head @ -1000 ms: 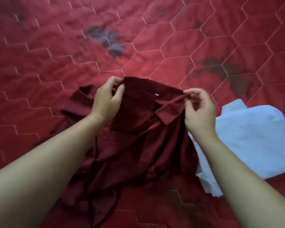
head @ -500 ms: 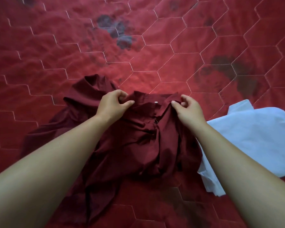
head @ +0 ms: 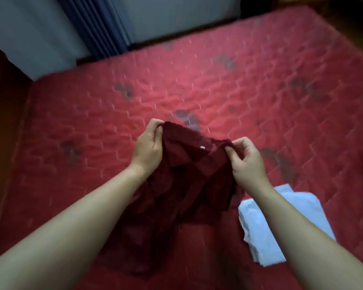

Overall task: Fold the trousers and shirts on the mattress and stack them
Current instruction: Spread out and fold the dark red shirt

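Presently, the maroon shirt (head: 189, 174) hung bunched between your two hands, raised over the near middle of the red quilted mattress (head: 260, 91). Your left hand (head: 148, 149) gripped the upper edge at its left end, with thumb and fingers curled round the cloth. Your right hand (head: 246, 162) pinched the same edge at its right end, fingers bent on a fold. A small white tag (head: 202, 147) showed on that edge between the two grips. The body of the shirt fell toward you in loose creases. Whether its lower hem touched the mattress could not be told, as the view was blurred.

Just right of the shirt, partly under your right forearm, a white garment (head: 266, 227) lay flat on the mattress. Dark stains (head: 281, 164) were scattered over the mattress cover. Beyond the far edge, a blue pleated curtain (head: 96, 24) hung against a pale wall (head: 176, 13).
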{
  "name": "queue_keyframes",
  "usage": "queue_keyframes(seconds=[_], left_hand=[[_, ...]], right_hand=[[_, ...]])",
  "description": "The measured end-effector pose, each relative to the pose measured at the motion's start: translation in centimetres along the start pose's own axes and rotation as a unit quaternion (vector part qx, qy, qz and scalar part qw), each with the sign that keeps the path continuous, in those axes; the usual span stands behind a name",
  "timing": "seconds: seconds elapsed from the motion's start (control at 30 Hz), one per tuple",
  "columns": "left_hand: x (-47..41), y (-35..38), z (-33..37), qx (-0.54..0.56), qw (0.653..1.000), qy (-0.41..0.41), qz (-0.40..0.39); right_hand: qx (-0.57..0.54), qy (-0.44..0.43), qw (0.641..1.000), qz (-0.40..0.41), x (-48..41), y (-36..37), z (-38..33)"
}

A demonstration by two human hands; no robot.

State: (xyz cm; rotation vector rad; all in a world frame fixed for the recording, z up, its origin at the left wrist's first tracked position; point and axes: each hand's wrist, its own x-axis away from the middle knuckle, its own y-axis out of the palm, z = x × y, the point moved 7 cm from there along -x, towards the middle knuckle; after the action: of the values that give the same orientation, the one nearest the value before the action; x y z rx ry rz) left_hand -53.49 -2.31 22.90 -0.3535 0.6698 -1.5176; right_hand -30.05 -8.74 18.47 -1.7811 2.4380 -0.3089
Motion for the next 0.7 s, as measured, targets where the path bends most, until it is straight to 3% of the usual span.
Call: queue_keyframes(seconds=[0.17, 0.4, 0.53, 0.6, 0.7], left_hand=[[0.5, -16.1, 15.0, -0.064, 0.991, 0.118, 0.025], [2.7, -31.5, 27.6, -0.174, 0.971, 0.158, -0.034], [4.6, -37.4, 30.4, -0.163, 0.969, 0.187, 0.010], [5.5, -39.7, 31.5, -0.138, 0.965, 0.211, 0.068], [7.1, -41.6, 31.9, -0.137, 0.955, 0.216, 0.152]], right_hand=[[-0.007, -0.111, 0.994, -0.020, 3.7, -1.7, -20.4], [0.115, -0.184, 0.945, -0.245, 9.1, 0.5, -38.8], [0.042, -0.286, 0.953, -0.089, 10.7, -1.4, -47.0], [-0.029, -0.344, 0.938, -0.040, 12.0, -2.1, -50.3], [0.019, -0.429, 0.903, 0.012, 14.3, -2.0, -52.0]])
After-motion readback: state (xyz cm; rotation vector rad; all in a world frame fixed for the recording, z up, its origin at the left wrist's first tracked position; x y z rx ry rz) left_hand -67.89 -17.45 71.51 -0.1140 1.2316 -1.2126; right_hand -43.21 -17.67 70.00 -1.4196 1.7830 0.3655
